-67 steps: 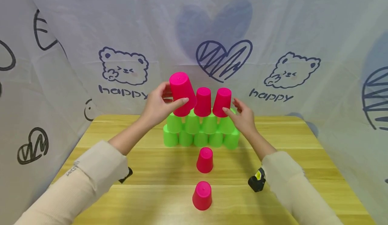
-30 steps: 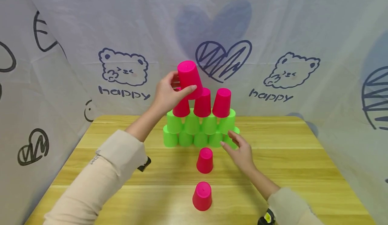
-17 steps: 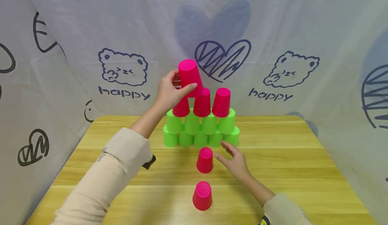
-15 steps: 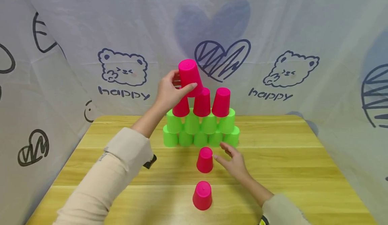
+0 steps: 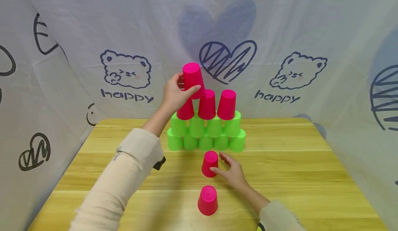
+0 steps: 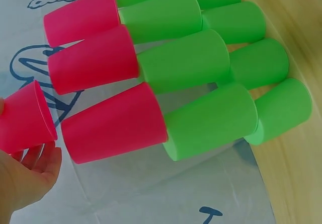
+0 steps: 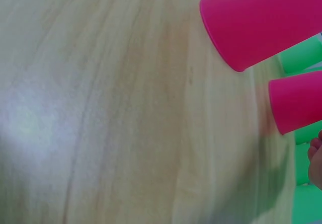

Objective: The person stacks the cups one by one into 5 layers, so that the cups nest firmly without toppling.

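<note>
In the head view, my left hand (image 5: 174, 92) grips an upside-down pink plastic cup (image 5: 192, 77), thumb across its front. It is held slightly tilted over the left and middle cups of an upper row of three pink cups (image 5: 227, 105); the left wrist view shows a gap below the held cup (image 6: 25, 118). That row stands on two tiers of green cups (image 5: 196, 125). My right hand (image 5: 234, 174) is at the right side of a pink cup (image 5: 209, 163) on the table, thumb overlapping its front, fingers extended beside it. Whether it touches is unclear.
Another upside-down pink cup (image 5: 207, 200) stands nearer on the wooden table (image 5: 280, 175). A white cloth (image 5: 199, 27) with drawn hearts and bears hangs behind the table and along its sides.
My left hand has raised its cup and shifted right, then sunk slightly. My right hand has left the upper row's right cup and come down to the farther pink cup on the table.
</note>
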`<control>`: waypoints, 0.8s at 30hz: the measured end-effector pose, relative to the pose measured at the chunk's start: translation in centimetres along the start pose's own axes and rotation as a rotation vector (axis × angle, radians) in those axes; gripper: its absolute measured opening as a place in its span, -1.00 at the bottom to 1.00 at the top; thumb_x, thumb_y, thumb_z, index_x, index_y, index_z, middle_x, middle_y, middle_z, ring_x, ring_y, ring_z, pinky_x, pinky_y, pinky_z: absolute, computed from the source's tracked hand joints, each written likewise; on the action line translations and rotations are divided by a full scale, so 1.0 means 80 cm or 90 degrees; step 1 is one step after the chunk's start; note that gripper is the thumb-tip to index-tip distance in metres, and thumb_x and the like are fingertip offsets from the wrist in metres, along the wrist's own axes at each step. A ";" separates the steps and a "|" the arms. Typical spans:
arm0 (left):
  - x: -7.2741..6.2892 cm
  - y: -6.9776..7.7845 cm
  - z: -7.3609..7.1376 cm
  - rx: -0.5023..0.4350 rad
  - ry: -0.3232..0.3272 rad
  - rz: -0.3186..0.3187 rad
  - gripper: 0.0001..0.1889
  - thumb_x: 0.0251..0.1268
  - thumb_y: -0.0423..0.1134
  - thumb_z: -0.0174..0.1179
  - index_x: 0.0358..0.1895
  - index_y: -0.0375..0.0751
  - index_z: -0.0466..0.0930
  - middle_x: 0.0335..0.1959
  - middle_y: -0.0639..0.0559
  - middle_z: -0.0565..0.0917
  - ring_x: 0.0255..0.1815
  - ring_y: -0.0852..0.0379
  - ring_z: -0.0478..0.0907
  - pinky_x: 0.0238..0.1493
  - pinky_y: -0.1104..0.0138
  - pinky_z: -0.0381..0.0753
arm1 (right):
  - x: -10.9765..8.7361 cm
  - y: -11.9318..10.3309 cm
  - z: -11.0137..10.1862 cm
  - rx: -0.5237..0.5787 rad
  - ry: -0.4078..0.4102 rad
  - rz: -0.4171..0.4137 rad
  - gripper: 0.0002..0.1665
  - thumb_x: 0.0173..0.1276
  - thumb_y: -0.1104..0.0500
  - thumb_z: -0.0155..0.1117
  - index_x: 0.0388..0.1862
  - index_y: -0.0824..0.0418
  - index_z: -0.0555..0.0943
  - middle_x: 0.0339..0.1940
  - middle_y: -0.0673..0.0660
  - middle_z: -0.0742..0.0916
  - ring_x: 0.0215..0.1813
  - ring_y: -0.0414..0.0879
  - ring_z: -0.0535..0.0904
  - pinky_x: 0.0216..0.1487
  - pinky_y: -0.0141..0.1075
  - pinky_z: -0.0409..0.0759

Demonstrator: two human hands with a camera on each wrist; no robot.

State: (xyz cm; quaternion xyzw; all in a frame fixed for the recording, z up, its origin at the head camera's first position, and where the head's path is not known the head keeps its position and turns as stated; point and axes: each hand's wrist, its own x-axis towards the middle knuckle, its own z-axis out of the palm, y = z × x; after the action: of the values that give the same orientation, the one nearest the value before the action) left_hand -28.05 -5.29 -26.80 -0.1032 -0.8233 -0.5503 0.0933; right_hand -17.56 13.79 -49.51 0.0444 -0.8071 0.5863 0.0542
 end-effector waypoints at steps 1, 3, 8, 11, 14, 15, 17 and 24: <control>0.000 0.000 0.000 0.000 0.001 -0.003 -0.41 0.15 -0.15 0.27 0.24 -0.23 0.31 0.11 -0.14 0.51 0.09 -0.05 0.49 0.10 0.19 0.56 | 0.000 0.001 0.001 0.001 -0.001 0.005 -0.25 0.03 0.28 0.44 0.20 0.49 0.39 0.17 0.38 0.55 0.23 0.22 0.45 0.28 -0.01 0.40; 0.001 -0.002 0.001 0.001 0.004 -0.005 -0.41 0.15 -0.15 0.27 0.23 -0.24 0.32 0.10 -0.15 0.52 0.08 -0.05 0.50 0.09 0.18 0.57 | 0.000 0.004 0.004 -0.004 0.001 0.012 -0.25 0.02 0.28 0.45 0.20 0.49 0.39 0.17 0.37 0.55 0.22 0.22 0.45 0.27 -0.01 0.40; 0.003 -0.006 0.004 0.002 0.022 0.000 -0.43 0.14 -0.16 0.28 0.21 -0.27 0.36 0.06 -0.16 0.55 0.05 -0.05 0.53 0.06 0.19 0.58 | 0.001 0.013 0.009 0.001 0.000 0.030 -0.25 0.00 0.26 0.47 0.18 0.45 0.42 0.17 0.36 0.56 0.22 0.23 0.45 0.29 -0.02 0.40; 0.005 -0.007 0.006 0.008 0.031 -0.001 -0.43 0.14 -0.16 0.28 0.21 -0.27 0.37 0.05 -0.17 0.56 0.04 -0.06 0.53 0.06 0.20 0.59 | 0.001 0.017 0.012 0.008 -0.001 0.035 -0.26 -0.01 0.27 0.48 0.17 0.44 0.43 0.16 0.37 0.56 0.22 0.24 0.45 0.29 -0.01 0.39; 0.007 -0.008 0.008 0.016 0.035 -0.005 -0.44 0.14 -0.17 0.28 0.21 -0.29 0.37 0.05 -0.18 0.57 0.04 -0.06 0.54 0.06 0.20 0.59 | 0.000 0.020 0.014 0.009 -0.004 0.030 -0.27 -0.02 0.28 0.48 0.16 0.46 0.44 0.14 0.38 0.57 0.22 0.26 0.45 0.27 0.01 0.40; 0.007 -0.008 0.009 0.018 0.037 -0.006 -0.44 0.14 -0.17 0.28 0.20 -0.29 0.38 0.05 -0.18 0.57 0.04 -0.06 0.54 0.07 0.20 0.59 | 0.000 0.020 0.015 0.005 -0.006 0.024 -0.27 -0.02 0.28 0.48 0.15 0.46 0.44 0.13 0.39 0.58 0.21 0.27 0.46 0.26 0.01 0.41; 0.009 -0.008 0.011 0.020 0.039 -0.008 -0.45 0.14 -0.18 0.28 0.20 -0.30 0.38 0.05 -0.19 0.57 0.04 -0.07 0.54 0.07 0.20 0.58 | -0.001 0.021 0.017 0.003 -0.008 0.022 -0.27 -0.02 0.28 0.47 0.15 0.47 0.44 0.12 0.39 0.58 0.20 0.28 0.46 0.26 0.02 0.41; 0.012 -0.007 0.015 0.024 0.037 -0.014 -0.43 0.14 -0.17 0.29 0.21 -0.27 0.37 0.06 -0.17 0.57 0.03 -0.05 0.54 0.07 0.21 0.57 | 0.000 0.023 0.022 0.000 -0.011 0.025 -0.28 -0.01 0.27 0.46 0.15 0.47 0.44 0.12 0.40 0.58 0.21 0.28 0.45 0.26 0.03 0.41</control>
State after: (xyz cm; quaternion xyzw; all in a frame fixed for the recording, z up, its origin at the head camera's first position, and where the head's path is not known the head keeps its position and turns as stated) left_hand -29.20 -4.32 -27.45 -0.0761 -0.8314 -0.5387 0.1130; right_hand -17.86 12.70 -51.80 0.0339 -0.8082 0.5868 0.0358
